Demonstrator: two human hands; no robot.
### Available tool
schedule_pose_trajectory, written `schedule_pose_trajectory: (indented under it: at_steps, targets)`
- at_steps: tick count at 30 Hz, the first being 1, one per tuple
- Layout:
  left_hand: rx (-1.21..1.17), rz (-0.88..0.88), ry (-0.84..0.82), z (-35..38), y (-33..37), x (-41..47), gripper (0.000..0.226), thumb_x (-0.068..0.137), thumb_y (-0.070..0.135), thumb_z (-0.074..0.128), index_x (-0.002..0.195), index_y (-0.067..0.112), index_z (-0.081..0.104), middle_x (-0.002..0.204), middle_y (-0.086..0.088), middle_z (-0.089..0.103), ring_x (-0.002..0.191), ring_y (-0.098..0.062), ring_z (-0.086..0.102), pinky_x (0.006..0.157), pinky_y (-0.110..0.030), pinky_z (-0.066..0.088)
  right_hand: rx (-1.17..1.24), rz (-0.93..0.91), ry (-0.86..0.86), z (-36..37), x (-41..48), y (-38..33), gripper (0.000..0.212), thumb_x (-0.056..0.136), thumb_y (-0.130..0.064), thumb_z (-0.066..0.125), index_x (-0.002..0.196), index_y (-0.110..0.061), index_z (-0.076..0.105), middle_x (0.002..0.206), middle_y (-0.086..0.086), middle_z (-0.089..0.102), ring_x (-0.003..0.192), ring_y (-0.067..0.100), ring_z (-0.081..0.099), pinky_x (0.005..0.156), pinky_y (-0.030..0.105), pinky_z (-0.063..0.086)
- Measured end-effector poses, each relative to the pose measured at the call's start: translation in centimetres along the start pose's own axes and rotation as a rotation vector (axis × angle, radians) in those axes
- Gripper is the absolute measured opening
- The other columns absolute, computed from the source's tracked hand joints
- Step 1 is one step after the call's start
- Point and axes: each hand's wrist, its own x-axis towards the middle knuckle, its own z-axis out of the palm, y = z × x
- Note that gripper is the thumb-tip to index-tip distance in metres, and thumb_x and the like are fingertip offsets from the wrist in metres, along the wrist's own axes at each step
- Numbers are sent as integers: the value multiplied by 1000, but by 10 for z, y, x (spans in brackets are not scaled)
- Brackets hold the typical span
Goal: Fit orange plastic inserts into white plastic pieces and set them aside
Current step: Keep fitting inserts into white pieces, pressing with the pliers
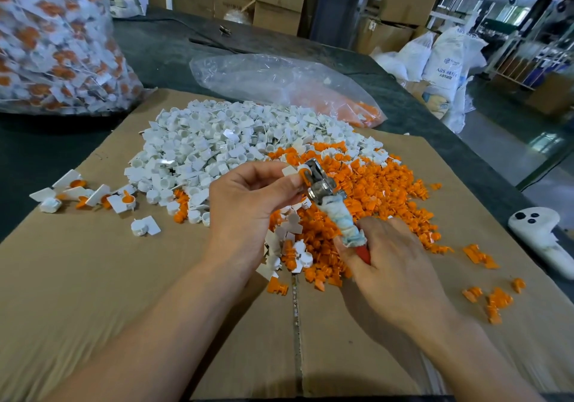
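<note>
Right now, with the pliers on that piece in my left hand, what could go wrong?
1. The left hand pinches the white piece right against the metal head of the pliers; a slip could nip a finger.
2. If the piece pops free, it would likely drop among the loose orange inserts below and be hard to find.
3. The cloth wrapping on the handle looks ragged, so the right hand may lose its grip.

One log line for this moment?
left hand pinches white piece | right hand grips pliers | pliers head at piece
</note>
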Motion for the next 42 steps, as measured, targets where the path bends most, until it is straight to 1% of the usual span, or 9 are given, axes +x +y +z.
schedule_pose_trajectory:
  at_steps: [3, 5, 10, 13, 17, 30, 35, 38, 42]
  targets:
    - [-11, 2, 5, 1, 1, 0, 9, 53, 9, 70, 57, 17, 70, 57, 4, 68, 57, -10, 67, 55, -19, 53, 62, 47, -45, 2, -1, -1, 29, 87, -52, 33, 70, -29, 27, 68, -12, 35, 67, 8, 36, 56, 28, 23]
    - [-10, 2, 13, 1, 1, 0, 12, 53, 8, 69, 63, 13, 67, 57, 4, 67, 56, -10, 67, 54, -19, 53, 96, 63, -68, 4, -2, -1, 31, 87, -53, 34, 70, -28, 28, 68, -9, 39, 64, 7, 38, 52, 23, 26]
    - [7, 4, 10, 1, 3, 0, 17, 54, 8, 68, 70, 7, 63, 55, 5, 66, 54, -8, 66, 54, -18, 53, 167, 67, -95, 1, 0, -1, 30, 88, -50, 41, 69, -28, 32, 65, -8, 42, 59, 7, 40, 49, 22, 26]
    - [14, 9, -2, 1, 4, -1, 12, 62, -2, 68, 68, 7, 62, 54, 5, 66, 52, -8, 65, 52, -18, 52, 194, 69, -84, 0, 0, -1, 31, 87, -47, 44, 66, -28, 32, 62, -8, 41, 55, 7, 39, 48, 22, 25]
    - [45, 12, 5, 0, 3, -1, 14, 69, -8, 66, 69, 5, 62, 53, 5, 65, 51, -7, 64, 52, -18, 52, 201, 69, -94, 1, 0, -1, 32, 88, -44, 46, 66, -26, 32, 60, -6, 41, 54, 9, 38, 47, 23, 26]
    - [78, 0, 33, 0, 5, -2, 20, 72, -11, 66, 65, 8, 63, 54, 5, 65, 50, -7, 64, 51, -17, 52, 171, 50, -97, 2, -1, -4, 33, 90, -41, 47, 65, -27, 30, 60, -7, 40, 53, 9, 38, 48, 25, 29]
    - [73, -12, 41, 0, 6, -1, 21, 72, -10, 66, 64, 8, 63, 53, 5, 65, 50, -7, 64, 51, -17, 51, 169, 41, -106, 2, 0, -2, 33, 90, -42, 46, 66, -27, 30, 59, -7, 41, 52, 9, 39, 50, 27, 31]
    - [77, -32, 43, -1, 6, 0, 22, 72, -12, 66, 63, 9, 63, 53, 5, 65, 50, -9, 64, 51, -18, 51, 179, 43, -109, 4, -1, -3, 32, 89, -46, 45, 66, -27, 31, 60, -7, 42, 52, 9, 40, 49, 24, 31]
    - [76, -103, 79, -2, 5, 1, 21, 71, -12, 67, 62, 7, 65, 53, 0, 64, 49, -11, 63, 50, -18, 52, 206, 78, -134, 2, -2, 3, 29, 84, -53, 44, 73, -27, 38, 69, -6, 48, 60, 9, 45, 50, 23, 31]
